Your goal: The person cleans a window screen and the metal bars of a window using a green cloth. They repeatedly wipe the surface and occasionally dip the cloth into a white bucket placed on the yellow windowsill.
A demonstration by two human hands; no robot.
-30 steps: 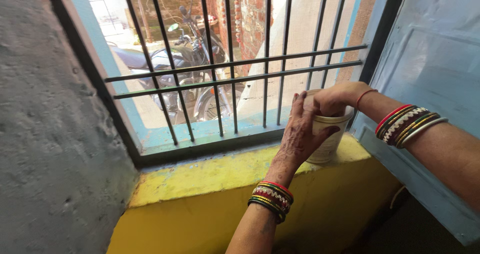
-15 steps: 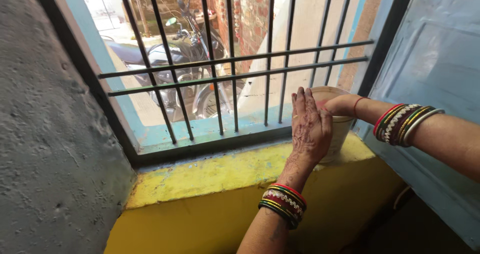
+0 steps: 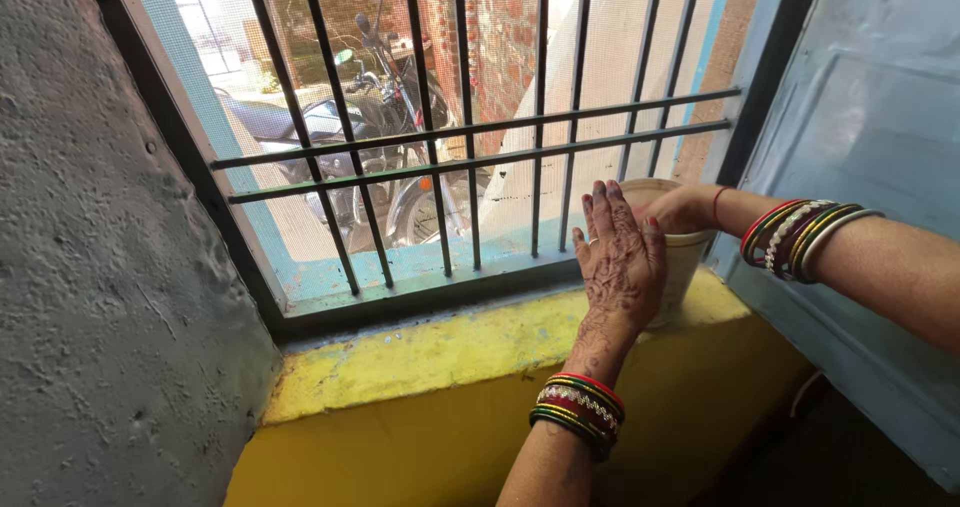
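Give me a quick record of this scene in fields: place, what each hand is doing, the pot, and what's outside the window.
place: yellow sill under a barred window, grey wall on the left, blue shutter on the right
left hand: open, palm flat against the side of the pot
right hand: resting over the pot's rim, grip hidden
pot: cream, upright at the sill's right end
wrists: coloured bangles on both
outside: parked motorcycle, brick wall

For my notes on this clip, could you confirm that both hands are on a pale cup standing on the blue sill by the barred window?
Not quite: the head view shows the sill is yellow. Both the left hand and right hand are on the pale cup by the barred window.
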